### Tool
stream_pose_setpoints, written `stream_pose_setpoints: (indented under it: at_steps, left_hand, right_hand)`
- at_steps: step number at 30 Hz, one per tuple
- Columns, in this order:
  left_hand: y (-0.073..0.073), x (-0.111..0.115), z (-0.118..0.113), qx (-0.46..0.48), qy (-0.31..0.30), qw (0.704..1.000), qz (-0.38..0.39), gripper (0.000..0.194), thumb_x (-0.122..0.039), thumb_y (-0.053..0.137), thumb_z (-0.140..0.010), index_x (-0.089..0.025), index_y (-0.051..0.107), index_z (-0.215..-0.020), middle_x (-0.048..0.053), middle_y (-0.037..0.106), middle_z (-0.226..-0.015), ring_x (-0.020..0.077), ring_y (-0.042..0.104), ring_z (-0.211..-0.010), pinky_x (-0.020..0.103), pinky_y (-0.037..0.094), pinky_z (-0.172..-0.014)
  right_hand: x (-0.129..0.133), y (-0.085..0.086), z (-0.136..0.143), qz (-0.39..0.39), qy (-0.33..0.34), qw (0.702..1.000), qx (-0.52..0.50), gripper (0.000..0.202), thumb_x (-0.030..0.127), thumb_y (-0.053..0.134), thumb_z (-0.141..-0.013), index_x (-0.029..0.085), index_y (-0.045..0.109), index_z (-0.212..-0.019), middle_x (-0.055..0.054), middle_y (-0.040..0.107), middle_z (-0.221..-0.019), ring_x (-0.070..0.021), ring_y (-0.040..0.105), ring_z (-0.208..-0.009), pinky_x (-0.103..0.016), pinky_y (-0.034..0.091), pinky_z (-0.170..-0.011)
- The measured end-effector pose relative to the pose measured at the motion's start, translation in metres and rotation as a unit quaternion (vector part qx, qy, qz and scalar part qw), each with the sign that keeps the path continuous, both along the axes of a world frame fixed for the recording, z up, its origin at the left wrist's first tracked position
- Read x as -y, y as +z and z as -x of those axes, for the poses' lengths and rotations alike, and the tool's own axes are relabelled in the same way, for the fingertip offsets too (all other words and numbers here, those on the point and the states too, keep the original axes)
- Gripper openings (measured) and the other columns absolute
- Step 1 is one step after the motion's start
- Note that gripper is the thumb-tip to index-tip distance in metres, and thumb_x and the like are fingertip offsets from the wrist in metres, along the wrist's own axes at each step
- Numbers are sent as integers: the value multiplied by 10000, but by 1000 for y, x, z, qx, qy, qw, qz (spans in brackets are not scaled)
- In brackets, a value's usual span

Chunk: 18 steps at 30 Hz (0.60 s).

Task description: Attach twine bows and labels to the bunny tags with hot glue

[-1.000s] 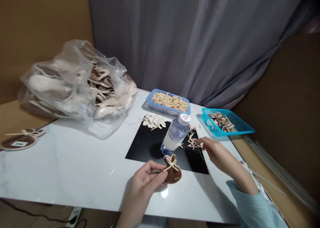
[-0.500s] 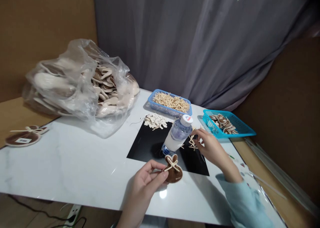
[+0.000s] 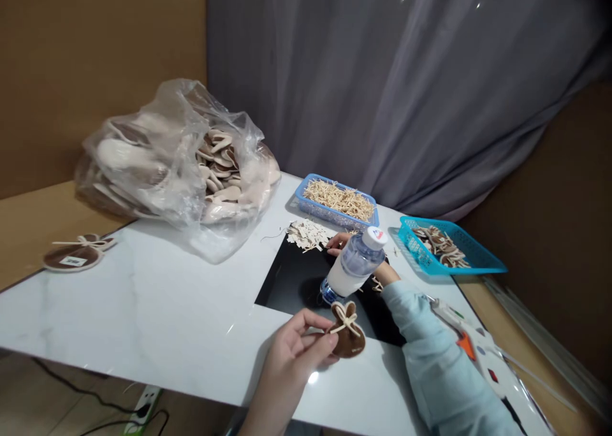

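Note:
Pinched between the thumb and fingers of my left hand (image 3: 306, 343) is a brown bunny-shaped piece (image 3: 349, 337) with a cream bow below its ears. My right hand (image 3: 338, 241) reaches behind the clear bottle (image 3: 354, 267), its fingertips at the right edge of a pile of small white tags (image 3: 306, 234). The bottle hides much of that hand, and whether it grips anything does not show. A black mat (image 3: 291, 283) lies under the bottle, with cream bows (image 3: 377, 285) on it near my right sleeve.
A blue basket (image 3: 301, 200) of cream bows stands at the back, a turquoise basket (image 3: 482, 257) of brown pieces to its right. A plastic bag (image 3: 182, 162) of brown pieces and a tagged bunny piece (image 3: 90, 255) are at left. A glue gun (image 3: 461, 334) lies at right.
My right hand has moved left from the bows to the white tags, behind the bottle. The view has shifted, and the glue gun now shows. My left hand still holds the bunny piece.

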<state>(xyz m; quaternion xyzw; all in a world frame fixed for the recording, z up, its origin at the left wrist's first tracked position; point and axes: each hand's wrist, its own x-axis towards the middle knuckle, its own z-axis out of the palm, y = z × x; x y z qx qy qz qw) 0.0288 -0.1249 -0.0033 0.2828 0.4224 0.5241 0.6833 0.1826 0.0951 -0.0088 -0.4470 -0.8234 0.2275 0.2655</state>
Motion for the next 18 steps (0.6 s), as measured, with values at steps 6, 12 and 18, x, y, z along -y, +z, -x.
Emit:
stream_pose_setpoints:
  at_steps: [6,12,18]
  left_hand:
    - [1,0,-1,7,9,1000,15,304,-384,776,-695,-172,583,-794,85,774,-842,211,725,-793,278,555,-685]
    - [5,3,-3,5,40,999,17,295,-375,781,-682,-168,603,-793,84,772,-801,199,720,-748,262,554,-652]
    - [7,4,-4,9,47,999,21,275,-353,785,-674,-170,609,-778,74,767,-776,200,723,-731,255,555,-634]
  right_hand:
    - [-2,-2,17,-2,36,999,32,61,222,710,-816,177,687,-850,-64,711,-844,-183,649,-740,-303,539,-684]
    - [2,-6,20,-12,44,996,73,144,298,633,-899,162,657,-940,-47,682,-963,-170,650,-844,-351,549,-780]
    - [5,0,16,-3,50,995,82,251,333,540,-957,165,615,-1128,-62,636,-1130,-197,643,-945,-382,551,-810]
